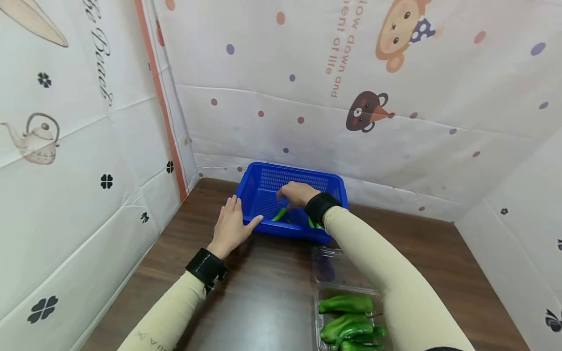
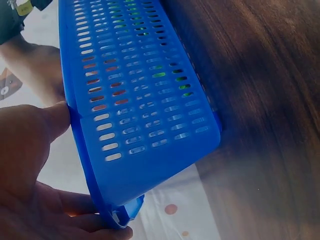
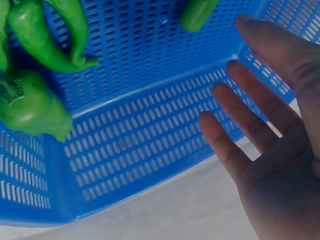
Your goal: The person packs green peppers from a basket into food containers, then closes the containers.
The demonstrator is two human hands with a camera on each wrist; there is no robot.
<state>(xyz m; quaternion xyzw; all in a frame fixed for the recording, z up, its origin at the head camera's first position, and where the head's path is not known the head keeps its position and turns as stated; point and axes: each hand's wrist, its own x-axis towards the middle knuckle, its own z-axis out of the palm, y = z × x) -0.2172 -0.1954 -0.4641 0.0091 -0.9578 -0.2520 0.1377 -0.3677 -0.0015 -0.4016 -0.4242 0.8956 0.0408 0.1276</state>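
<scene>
A blue perforated basket (image 1: 290, 170) stands against the back wall with a few green peppers (image 1: 279, 214) in it. My left hand (image 1: 230, 226) rests on its near left corner, thumb on the front rim and fingers along the left rim; the left wrist view shows the thumb touching the rim (image 2: 75, 120). Inside the basket hovers my right hand (image 1: 298, 193), fingers spread and holding nothing. Several peppers (image 3: 40, 35) lie bunched at one end in the right wrist view, and a single pepper (image 3: 197, 14) lies apart, nearer the right hand.
In front of the basket, partly under the right forearm, lies a clear plastic box (image 1: 319, 321) with several larger green peppers (image 1: 347, 303). Its transparent lid (image 1: 333, 268) lies folded back towards the basket. Printed sheets (image 1: 246, 122) wall the wooden table (image 1: 254, 292) at the back and sides.
</scene>
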